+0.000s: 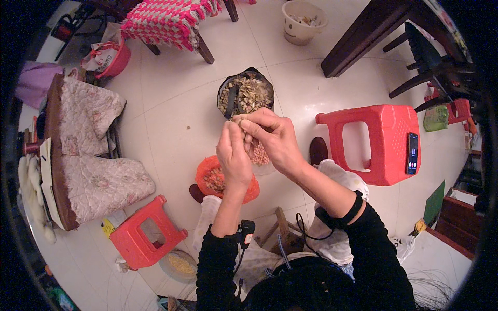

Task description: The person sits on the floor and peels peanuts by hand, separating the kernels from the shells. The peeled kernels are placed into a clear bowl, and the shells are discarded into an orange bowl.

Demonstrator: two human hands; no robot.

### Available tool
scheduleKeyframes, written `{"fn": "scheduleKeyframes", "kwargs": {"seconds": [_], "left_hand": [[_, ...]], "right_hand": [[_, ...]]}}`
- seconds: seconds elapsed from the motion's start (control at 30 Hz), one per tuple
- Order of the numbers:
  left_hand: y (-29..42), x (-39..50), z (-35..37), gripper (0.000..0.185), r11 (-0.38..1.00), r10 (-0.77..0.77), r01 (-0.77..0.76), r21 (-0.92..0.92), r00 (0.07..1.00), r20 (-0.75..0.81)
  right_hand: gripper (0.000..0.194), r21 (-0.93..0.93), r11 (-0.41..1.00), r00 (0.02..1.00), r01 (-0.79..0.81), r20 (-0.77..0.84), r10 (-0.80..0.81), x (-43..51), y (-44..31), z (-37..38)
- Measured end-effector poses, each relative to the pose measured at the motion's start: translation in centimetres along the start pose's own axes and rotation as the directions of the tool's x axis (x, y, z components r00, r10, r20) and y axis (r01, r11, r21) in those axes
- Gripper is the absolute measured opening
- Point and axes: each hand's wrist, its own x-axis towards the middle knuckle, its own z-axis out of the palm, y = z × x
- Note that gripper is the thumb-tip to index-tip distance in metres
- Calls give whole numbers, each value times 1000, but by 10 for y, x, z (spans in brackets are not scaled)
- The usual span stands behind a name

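Note:
My left hand (234,155) and my right hand (274,134) meet at the fingertips in front of me. Between them they pinch a small tan piece, apparently a peanut pod (241,121), mostly hidden by the fingers. Just beyond the fingertips stands a black container (271,83) with a black handle, full of peanut shells (253,93). Pink shelled peanuts (260,155) lie below my right hand; what holds them is partly covered. A red plastic bag (250,194), open at the top, holds brownish pieces (214,179) and sits on the floor under my left forearm.
A red plastic stool (389,144) with a phone (412,153) on it stands at the right. Another red stool (140,237) is at the lower left, by a round container (179,266) of yellow grains. A pale waste bin (303,23) and dark table leg (358,39) are farther off.

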Motion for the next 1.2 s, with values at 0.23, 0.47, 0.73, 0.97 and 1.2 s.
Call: {"fn": "scheduleKeyframes", "kwargs": {"seconds": [0.23, 0.47, 0.73, 0.97, 1.2], "left_hand": [[1, 3, -1, 37, 999, -6, 4, -32, 997, -80], [6, 5, -9, 35, 999, -4, 2, 33, 998, 55], [7, 8, -15, 42, 986, 18, -22, 166, 999, 26], [5, 14, -22, 40, 909, 157, -151, 388, 987, 16], [-2, 18, -27, 41, 850, 204, -190, 492, 979, 26]], "right_hand": [[23, 120, 990, 996, -68, 68, 60, -2, -1, 1], [28, 118, 982, 981, -146, 144, 129, 8, -9, -7], [30, -103, 988, 980, -112, 152, 127, 9, -13, -12], [28, -113, 985, 972, -130, 183, 149, 11, -11, -15], [31, -85, 979, 960, -184, 197, 198, 9, -10, -16]]}}
